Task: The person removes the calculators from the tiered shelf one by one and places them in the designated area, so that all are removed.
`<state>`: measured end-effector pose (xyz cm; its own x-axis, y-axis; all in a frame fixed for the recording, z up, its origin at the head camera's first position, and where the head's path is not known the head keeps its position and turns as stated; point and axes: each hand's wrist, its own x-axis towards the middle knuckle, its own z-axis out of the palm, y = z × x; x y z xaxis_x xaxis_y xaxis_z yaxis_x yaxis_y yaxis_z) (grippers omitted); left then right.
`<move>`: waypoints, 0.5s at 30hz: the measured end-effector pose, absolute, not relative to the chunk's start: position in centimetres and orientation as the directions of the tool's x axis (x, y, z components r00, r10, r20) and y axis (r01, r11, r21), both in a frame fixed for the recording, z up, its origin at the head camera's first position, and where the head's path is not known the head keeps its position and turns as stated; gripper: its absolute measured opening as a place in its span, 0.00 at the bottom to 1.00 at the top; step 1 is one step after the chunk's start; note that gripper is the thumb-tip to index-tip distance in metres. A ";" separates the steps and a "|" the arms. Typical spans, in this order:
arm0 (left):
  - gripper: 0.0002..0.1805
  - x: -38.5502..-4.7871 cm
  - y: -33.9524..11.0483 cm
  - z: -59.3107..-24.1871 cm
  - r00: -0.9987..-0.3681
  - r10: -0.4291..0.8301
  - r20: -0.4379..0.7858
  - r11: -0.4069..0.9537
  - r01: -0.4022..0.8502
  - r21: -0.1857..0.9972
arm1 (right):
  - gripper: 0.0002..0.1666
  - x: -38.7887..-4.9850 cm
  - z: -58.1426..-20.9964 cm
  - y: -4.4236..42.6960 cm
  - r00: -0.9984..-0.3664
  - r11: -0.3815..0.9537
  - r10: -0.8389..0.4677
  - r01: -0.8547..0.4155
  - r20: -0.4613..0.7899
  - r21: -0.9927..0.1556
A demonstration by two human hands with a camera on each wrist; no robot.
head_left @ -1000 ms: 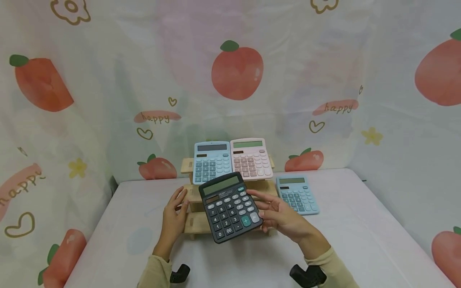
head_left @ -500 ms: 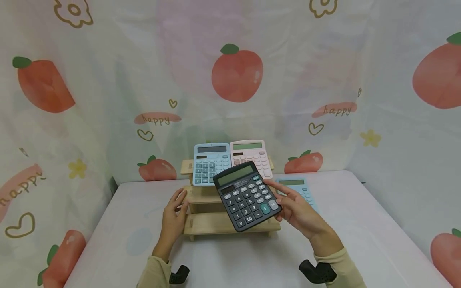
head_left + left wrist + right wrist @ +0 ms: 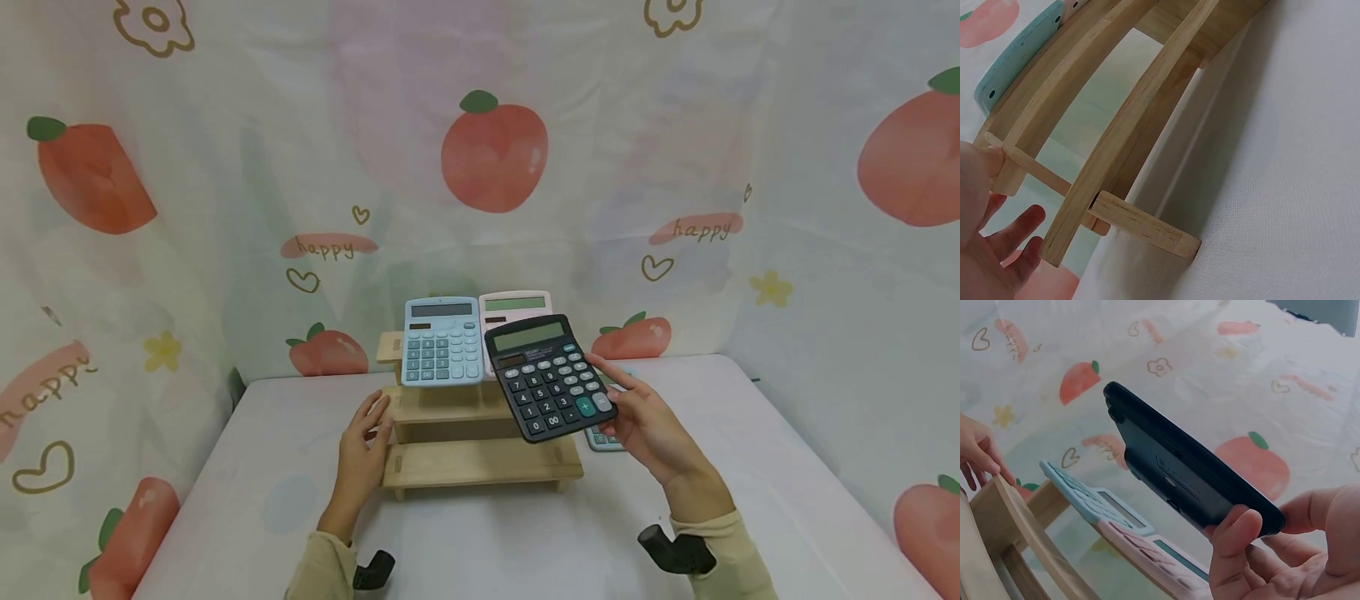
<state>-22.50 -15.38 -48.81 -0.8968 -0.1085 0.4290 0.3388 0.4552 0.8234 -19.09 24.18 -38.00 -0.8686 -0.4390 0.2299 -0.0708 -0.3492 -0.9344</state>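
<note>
A black desk calculator [image 3: 551, 379] is held up over the right part of a three-step wooden stand [image 3: 483, 463]. My right hand [image 3: 656, 425] grips it by its lower right edge, thumb on one side and curled fingers on the other. The right wrist view shows the dark back of the calculator [image 3: 1172, 465], tilted in the air. At the stand's left side my left hand [image 3: 362, 454] holds the end of the middle step; in the left wrist view its thumb and a finger lie about that wooden end, while the other fingers [image 3: 1019, 231] extend loosely.
On the top step lean a blue calculator [image 3: 441, 337] and a pink calculator [image 3: 513, 302], side by side, the pink one partly covered. Another blue calculator [image 3: 606, 440] lies on the white table [image 3: 480, 542] right of the stand, mostly hidden behind my right hand.
My right hand has carried the black calculator rightward and upward, baring the lower steps and covering more of the pink and right-hand blue calculators. The left hand has stayed in place.
</note>
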 end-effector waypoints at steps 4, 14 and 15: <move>0.22 -22.7 -15.5 -48.9 -0.896 -0.113 0.430 0.460 0.336 0.822 | 0.30 -19.3 -37.9 24.8 -0.884 -0.347 -0.404 -0.088 0.234 -0.934; 0.22 -22.8 -15.6 -49.1 -0.896 -0.113 0.430 0.451 0.340 0.826 | 0.29 -19.5 -37.9 25.9 -0.903 -0.390 -0.352 -0.097 0.245 -0.916; 0.22 -22.9 -15.6 -49.1 -0.892 -0.113 0.437 0.451 0.346 0.823 | 0.29 -19.6 -37.8 26.0 -0.904 -0.390 -0.347 -0.103 0.249 -0.915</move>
